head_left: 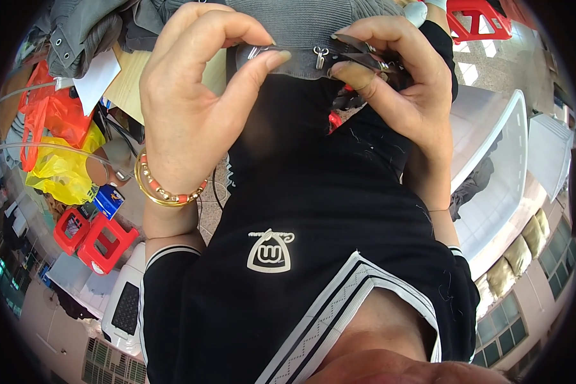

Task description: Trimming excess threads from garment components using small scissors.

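A dark grey band (294, 68) with small metal fittings stretches between my two hands. It lies against the grey ribbed cloth (301, 24) over my lap. One silver hook (320, 56) shows midway along the band. My left hand (195, 96) is closed, thumb and forefinger pinching the band's left part beside another metal piece. My right hand (403, 83) pinches its right part, where dark material and metal bits show between the fingers. A tan wrap covers the right thumb. The fingers partly hide what the right hand grips, so its exact shape is unclear.
More grey clothing (83, 32) with eyelets is heaped at the far left, near a light wooden board (127, 83). Red (61, 105) and yellow plastic bags (64, 163) and a red stool (105, 243) are at left. A white bin (499, 153) holding dark cloth stands at right.
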`<state>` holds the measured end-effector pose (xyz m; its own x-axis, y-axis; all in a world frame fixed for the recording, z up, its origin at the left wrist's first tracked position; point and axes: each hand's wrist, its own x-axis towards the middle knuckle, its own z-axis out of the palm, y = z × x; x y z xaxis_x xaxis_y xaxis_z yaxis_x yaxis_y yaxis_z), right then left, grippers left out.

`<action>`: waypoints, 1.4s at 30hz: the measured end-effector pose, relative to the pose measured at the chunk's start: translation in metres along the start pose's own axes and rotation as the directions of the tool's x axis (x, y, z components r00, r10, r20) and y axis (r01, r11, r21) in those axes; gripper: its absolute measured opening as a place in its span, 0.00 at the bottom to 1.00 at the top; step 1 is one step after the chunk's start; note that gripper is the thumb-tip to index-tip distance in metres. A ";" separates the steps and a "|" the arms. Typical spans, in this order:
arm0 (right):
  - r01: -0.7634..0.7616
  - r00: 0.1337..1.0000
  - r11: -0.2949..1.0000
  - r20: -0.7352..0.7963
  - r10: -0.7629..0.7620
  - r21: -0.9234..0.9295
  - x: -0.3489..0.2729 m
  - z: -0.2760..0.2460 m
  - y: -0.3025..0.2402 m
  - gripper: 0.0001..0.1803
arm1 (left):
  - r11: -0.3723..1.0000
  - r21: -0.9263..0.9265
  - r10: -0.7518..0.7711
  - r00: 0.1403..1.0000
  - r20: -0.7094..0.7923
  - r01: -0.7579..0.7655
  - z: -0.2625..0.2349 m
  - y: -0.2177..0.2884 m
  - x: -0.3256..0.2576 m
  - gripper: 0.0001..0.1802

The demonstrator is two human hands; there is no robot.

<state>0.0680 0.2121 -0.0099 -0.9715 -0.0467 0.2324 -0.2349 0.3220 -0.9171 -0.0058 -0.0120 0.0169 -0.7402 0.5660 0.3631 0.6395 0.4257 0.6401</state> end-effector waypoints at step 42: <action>-0.013 0.988 0.976 -0.150 -0.020 -0.217 0.019 0.028 -0.031 0.04 | 0.981 -0.122 0.090 0.916 -0.391 -0.149 0.040 -0.021 -0.021 0.18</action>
<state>0.0561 0.1751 0.0140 -0.9508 0.0893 0.2968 -0.2097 0.5198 -0.8281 0.0042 -0.0045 -0.0312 -0.7014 0.2807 0.6552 0.7124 0.2470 0.6568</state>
